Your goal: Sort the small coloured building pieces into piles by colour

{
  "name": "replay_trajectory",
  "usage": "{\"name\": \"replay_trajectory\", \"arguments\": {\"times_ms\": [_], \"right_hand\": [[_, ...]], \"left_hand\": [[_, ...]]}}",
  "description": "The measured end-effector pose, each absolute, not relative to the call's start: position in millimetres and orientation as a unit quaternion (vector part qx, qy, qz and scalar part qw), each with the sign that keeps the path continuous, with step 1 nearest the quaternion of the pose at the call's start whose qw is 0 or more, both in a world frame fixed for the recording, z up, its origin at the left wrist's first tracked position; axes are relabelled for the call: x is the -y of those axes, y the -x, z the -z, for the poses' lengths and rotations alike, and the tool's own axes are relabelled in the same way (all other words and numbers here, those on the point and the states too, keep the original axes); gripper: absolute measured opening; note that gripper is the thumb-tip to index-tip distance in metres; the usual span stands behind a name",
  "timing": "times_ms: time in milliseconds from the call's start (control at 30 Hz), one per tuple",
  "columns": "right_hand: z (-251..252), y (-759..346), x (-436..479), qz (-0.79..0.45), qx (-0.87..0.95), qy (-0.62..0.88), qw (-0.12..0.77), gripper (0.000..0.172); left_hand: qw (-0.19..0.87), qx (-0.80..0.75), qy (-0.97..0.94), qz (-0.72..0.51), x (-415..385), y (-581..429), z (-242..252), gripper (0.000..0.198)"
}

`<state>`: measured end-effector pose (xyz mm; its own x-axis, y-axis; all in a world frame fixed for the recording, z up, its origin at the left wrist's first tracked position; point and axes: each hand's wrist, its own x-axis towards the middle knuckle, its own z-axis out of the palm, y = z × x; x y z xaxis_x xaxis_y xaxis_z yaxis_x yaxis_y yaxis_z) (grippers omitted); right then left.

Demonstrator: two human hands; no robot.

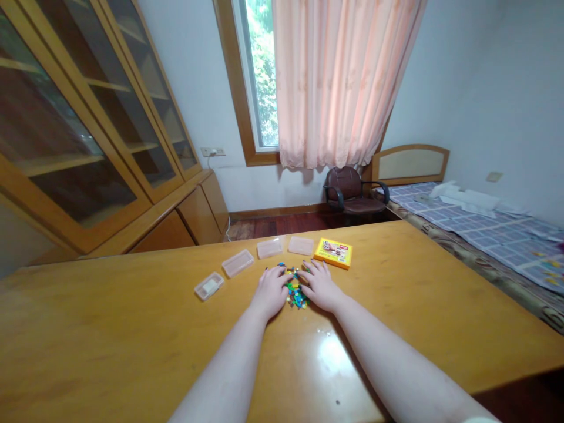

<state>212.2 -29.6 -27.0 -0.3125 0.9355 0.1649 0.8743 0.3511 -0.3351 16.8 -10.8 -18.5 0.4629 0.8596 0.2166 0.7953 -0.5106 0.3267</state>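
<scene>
A small heap of mixed coloured toy building bricks lies on the wooden table, mostly green, blue, yellow, white and brown. My left hand rests at the heap's left side with its fingers stretched out, touching some pieces. On the opposite side, my right hand lies with fingers spread over the edge of the bricks. Neither hand has lifted a piece. Part of the heap is hidden under the fingers. Just beyond my right hand is a flat yellow box with a printed picture on top.
Clear plastic boxes stand in an arc beyond my hands; the leftmost box has something white in it. The wooden table stretches to both sides. Behind it are a brown armchair, a bed and a glass-doored cabinet.
</scene>
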Motion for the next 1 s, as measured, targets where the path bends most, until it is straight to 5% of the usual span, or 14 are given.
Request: {"name": "replay_trajectory", "arguments": {"times_ms": [1000], "right_hand": [[28.6, -213.9, 32.3, -0.077, 0.806, 0.56, 0.176, 0.032]], "left_hand": [[0.113, -0.47, -0.855, -0.186, 9.8, -19.2, 20.0, 0.039]]}}
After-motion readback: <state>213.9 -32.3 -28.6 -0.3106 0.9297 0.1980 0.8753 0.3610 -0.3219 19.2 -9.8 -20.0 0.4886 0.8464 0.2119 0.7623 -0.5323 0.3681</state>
